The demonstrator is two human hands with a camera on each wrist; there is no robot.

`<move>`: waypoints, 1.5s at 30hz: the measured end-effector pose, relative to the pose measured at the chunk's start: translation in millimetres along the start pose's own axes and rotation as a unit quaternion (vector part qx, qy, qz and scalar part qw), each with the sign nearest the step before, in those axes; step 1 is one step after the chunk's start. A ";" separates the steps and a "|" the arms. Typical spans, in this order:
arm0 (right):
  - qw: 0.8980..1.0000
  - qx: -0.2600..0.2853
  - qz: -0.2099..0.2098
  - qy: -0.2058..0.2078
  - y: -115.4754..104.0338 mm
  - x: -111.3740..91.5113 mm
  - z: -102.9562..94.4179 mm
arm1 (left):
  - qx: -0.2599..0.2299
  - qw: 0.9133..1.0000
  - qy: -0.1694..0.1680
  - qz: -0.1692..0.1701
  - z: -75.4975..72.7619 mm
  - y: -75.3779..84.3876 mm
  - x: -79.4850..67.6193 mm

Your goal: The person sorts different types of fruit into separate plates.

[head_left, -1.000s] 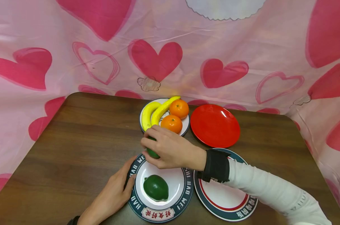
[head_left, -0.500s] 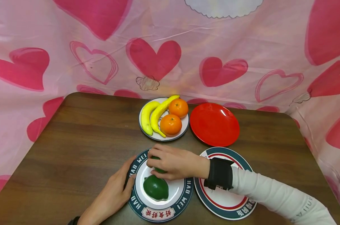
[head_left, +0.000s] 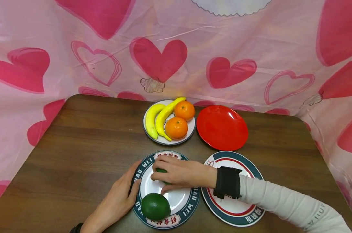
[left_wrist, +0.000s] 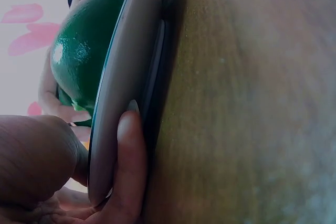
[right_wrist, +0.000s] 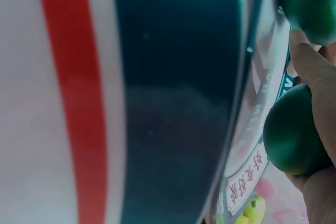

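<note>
My left hand (head_left: 121, 195) grips the left rim of a white plate (head_left: 188, 210) with a dark teal lettered border. In the left wrist view a finger (left_wrist: 131, 156) lies under that plate's edge. Low over the plate's far half, my right hand (head_left: 180, 173) holds a lime (right_wrist: 291, 135), mostly hidden by the fingers in the head view. Another lime (head_left: 156, 207) rests at the near left of the same plate, partly over its border. It shows large beside the rim in the left wrist view, near the right thumb in the right wrist view.
Behind stands a small plate (head_left: 148, 131) with two bananas (head_left: 165, 118) and two oranges (head_left: 176, 128). A red plate (head_left: 222, 127) is right of it. My right forearm crosses another teal-rimmed plate (head_left: 234, 221). A pink heart-print cloth (head_left: 106, 81) hangs behind the wooden table (head_left: 85, 142).
My right hand has brought its lime from near the banana plate down over the teal-bordered plate. The other lime has turned and shifted toward the near left rim. My left hand stays put.
</note>
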State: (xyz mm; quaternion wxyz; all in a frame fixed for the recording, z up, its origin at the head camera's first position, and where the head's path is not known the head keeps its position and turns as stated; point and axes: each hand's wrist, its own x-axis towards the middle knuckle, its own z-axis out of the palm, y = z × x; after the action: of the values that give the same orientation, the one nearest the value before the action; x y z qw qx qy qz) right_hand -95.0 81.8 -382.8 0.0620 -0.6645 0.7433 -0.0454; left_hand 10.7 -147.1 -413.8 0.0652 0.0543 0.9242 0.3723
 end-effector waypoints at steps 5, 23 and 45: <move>0.999 -0.007 -0.001 -0.037 -2.7 -5.1 3.9 | 0.009 1.000 -0.013 -0.004 -0.9 1.2 1.4; 0.996 -0.023 0.092 -0.003 -16.8 -43.9 -20.8 | 0.019 0.999 -0.031 -0.024 -1.3 3.5 3.9; 0.698 0.165 0.694 0.064 -41.6 -220.7 -0.3 | 0.028 0.998 -0.038 -0.042 -1.4 4.5 4.2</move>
State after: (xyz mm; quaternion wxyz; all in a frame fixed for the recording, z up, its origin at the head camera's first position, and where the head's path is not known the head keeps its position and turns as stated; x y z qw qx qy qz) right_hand -30.0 296.4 -369.2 0.1374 0.0653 0.9763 -0.1539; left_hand 6.6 -144.1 -410.0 0.1144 0.0308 0.9325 0.3411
